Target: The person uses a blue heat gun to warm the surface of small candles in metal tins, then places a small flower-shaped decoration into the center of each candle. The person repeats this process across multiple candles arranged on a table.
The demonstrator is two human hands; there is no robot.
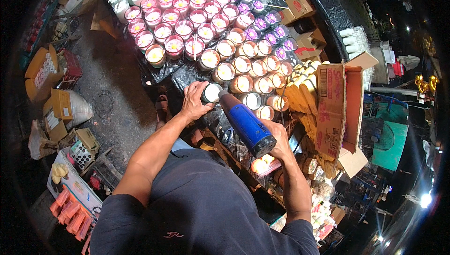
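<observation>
My left hand point(193, 101) is closed around the side of a glass jar candle point(212, 92) with a white top. A blue heat gun point(246, 124) is gripped in my right hand point(279, 138); its handle is mostly hidden under its body. The gun's metal nozzle point(222, 95) points at the top of that jar, close to its rim. Just right of it stands another white jar candle point(251, 100). Beyond my hands are several cream-coloured jar candles point(242, 83), some pink ones with flower tops point(174, 45) and purple flower ones point(252, 32).
Black plastic sheeting point(185, 74) covers the table under the jars. An open cardboard box point(340, 107) stands at the right, beside yellowish bundles point(304, 79). A fan point(375, 133) is farther right. Open cartons point(43, 69) sit on the floor at left.
</observation>
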